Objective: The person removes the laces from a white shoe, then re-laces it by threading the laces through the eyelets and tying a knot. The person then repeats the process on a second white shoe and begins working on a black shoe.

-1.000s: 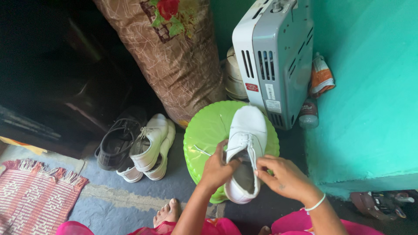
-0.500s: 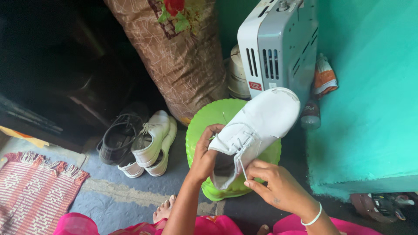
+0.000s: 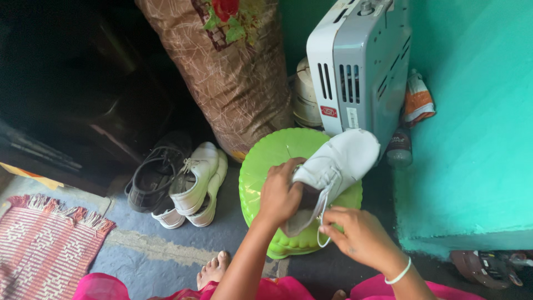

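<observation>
So, starting right at the fingers point(image 3: 288, 176): the left hand point(image 3: 279, 195) is wrapped around the collar of the white shoe point(image 3: 333, 166), fingers curled over the top edge by the tongue and closed on it pretty firmly. The right hand point(image 3: 355, 236) has its fingertips pinched shut on the lace point(image 3: 322, 214), which runs down from the eyelets in a thin loop. Both hands are busy, nothing open.

The shoe is held up in the air just above the lime green plastic stool point(image 3: 266, 161), toe pointing up and away toward the grey-and-white appliance point(image 3: 361, 66) standing against the teal wall point(image 3: 477, 139). From here I can't tell whether the heel touches the stool or not.

Handling-wise, my guess is it's light, a canvas or soft synthetic school-type shoe. The upper looks floppy enough to fold where the left hand squeezes it, while the toe cap and sole look stiffer. The collar or heel is the sensible place to hold it, which is what she's doing; the smooth toe looks like it could slip. The lace is thin and limp, so a pinch is about the only way to hold it.

Further out, the other white shoe point(image 3: 194, 178) sits on the floor beside a dark sandal point(image 3: 149, 178), with a brown floral sack point(image 3: 233, 72) behind and a red striped mat point(image 3: 44, 250) off to the left.
</observation>
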